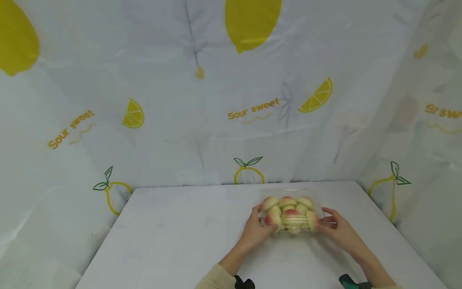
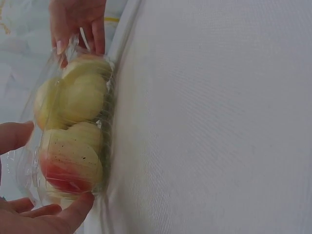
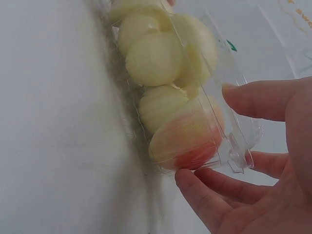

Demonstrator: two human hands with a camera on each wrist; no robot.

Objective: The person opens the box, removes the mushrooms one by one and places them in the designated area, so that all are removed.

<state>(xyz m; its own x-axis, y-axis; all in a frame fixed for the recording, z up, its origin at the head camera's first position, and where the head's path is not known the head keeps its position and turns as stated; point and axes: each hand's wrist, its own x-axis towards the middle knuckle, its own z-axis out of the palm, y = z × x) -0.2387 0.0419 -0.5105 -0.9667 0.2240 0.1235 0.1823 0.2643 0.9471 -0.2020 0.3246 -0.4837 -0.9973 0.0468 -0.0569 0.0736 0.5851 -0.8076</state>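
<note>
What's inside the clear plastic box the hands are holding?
The clear plastic box holds pale yellow fruits with red blush, packed closely. How many lie underneath is hidden by those on top.

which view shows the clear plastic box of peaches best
The head view: the whole clear box sits on the table between the left hand and right hand. Each wrist view shows only one end, close up.

Bare table [image 1: 173, 241] left of fruit box [image 1: 291, 214] — passable; curtain [image 1: 180, 120] blocks behind.
</note>
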